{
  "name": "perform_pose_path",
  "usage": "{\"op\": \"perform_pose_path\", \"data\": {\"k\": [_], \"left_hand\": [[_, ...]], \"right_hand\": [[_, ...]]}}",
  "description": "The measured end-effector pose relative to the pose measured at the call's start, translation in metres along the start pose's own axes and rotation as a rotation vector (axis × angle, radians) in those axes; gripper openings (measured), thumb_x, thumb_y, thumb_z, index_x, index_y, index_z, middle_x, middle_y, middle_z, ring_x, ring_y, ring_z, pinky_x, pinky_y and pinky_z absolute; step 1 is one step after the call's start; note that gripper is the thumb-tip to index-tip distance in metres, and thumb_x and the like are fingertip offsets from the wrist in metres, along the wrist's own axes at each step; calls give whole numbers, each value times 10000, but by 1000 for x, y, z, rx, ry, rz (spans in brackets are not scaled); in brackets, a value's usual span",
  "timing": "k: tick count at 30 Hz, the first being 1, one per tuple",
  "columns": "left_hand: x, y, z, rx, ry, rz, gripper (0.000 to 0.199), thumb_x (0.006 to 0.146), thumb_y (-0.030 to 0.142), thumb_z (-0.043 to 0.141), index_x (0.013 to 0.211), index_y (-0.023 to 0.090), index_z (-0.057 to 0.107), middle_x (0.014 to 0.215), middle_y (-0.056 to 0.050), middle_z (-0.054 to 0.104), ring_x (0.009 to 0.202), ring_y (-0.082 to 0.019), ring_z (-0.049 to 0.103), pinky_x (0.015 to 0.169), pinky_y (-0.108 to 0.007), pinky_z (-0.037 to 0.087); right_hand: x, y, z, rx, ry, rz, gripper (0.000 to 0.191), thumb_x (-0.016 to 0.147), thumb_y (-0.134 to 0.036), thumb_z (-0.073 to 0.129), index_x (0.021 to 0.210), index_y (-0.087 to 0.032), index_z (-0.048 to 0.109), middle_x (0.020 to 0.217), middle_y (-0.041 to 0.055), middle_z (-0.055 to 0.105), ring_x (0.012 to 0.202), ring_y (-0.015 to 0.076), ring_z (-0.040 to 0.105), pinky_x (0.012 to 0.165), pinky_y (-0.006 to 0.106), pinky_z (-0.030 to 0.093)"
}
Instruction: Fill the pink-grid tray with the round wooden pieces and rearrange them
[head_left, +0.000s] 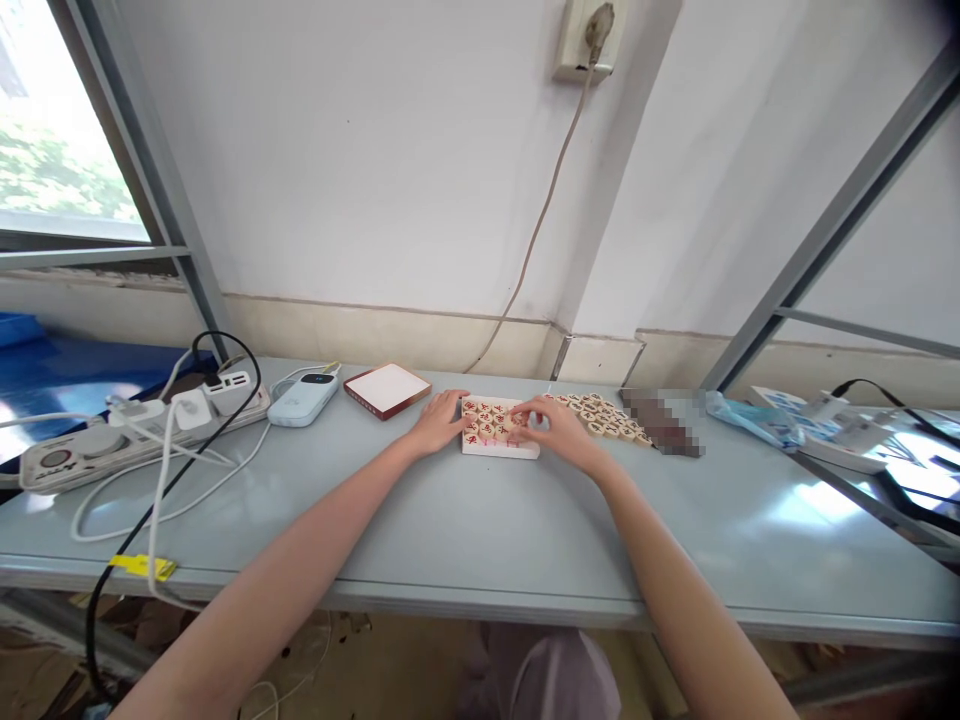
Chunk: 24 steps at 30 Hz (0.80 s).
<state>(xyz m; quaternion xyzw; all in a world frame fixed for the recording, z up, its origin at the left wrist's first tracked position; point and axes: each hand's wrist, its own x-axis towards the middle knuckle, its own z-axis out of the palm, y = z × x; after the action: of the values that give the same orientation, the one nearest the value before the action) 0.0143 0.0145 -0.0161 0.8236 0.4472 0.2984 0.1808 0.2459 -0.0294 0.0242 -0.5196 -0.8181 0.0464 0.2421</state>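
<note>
A white box (499,451) with round wooden pieces marked in red (486,421) lies in the middle of the grey table. My left hand (437,423) rests at the box's left side, its fingers apart and the thumb by the rim. Over the right part of the box, my right hand (553,432) has its thumb and fingertips close together at a piece; part of that piece is hidden. More round wooden pieces, with dark marks (600,415), lie in a group just to the right of the box.
A dark red box lid with a white face (388,388) lies back left. Farther left are a pale blue device (303,399), a power strip (75,458) and looping cables. A partly blurred dark object (664,422) and a plastic bag (757,420) are on the right.
</note>
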Motion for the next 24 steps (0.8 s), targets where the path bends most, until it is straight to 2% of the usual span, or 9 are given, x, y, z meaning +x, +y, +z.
{"op": "perform_pose_path", "data": {"k": [3, 6, 12, 18, 24], "left_hand": [[0, 1, 0, 15, 4, 5, 447, 856, 420, 399, 1238, 189, 400, 1259, -92, 467, 1181, -221, 389, 991, -353, 302], [-1, 2, -1, 16, -4, 7, 447, 860, 425, 387, 1236, 185, 399, 1262, -94, 464, 1181, -224, 381, 986, -358, 300], [-2, 3, -2, 44, -11, -4, 437, 861, 427, 386, 1229, 193, 407, 1264, -85, 463, 1178, -226, 381, 977, -359, 302], [-1, 4, -2, 55, -10, 8, 432, 865, 417, 383, 1222, 175, 416, 1263, -94, 467, 1172, -225, 390, 985, -359, 295], [-1, 2, -1, 47, -11, 12, 425, 869, 414, 378, 1227, 187, 415, 1269, -94, 463, 1196, -224, 374, 987, -361, 294]], "right_hand": [[0, -15, 8, 69, -102, -51, 305, 801, -468, 504, 1010, -288, 634, 979, 21, 626, 878, 179, 549, 759, 294, 404], [-1, -18, 9, 60, -74, -34, 338, 813, -460, 485, 1089, -290, 580, 1009, 12, 623, 870, 164, 551, 750, 287, 409], [-1, -13, 6, -21, -57, -33, 320, 861, -459, 405, 792, -246, 633, 868, 12, 637, 856, 169, 543, 775, 303, 370], [0, -20, 12, -30, -99, -67, 300, 853, -472, 429, 818, -264, 643, 919, 6, 642, 915, 171, 534, 782, 297, 356], [-1, -16, 10, -75, -49, -45, 366, 878, -466, 387, 736, -258, 652, 860, -1, 624, 859, 148, 544, 780, 285, 360]]}}
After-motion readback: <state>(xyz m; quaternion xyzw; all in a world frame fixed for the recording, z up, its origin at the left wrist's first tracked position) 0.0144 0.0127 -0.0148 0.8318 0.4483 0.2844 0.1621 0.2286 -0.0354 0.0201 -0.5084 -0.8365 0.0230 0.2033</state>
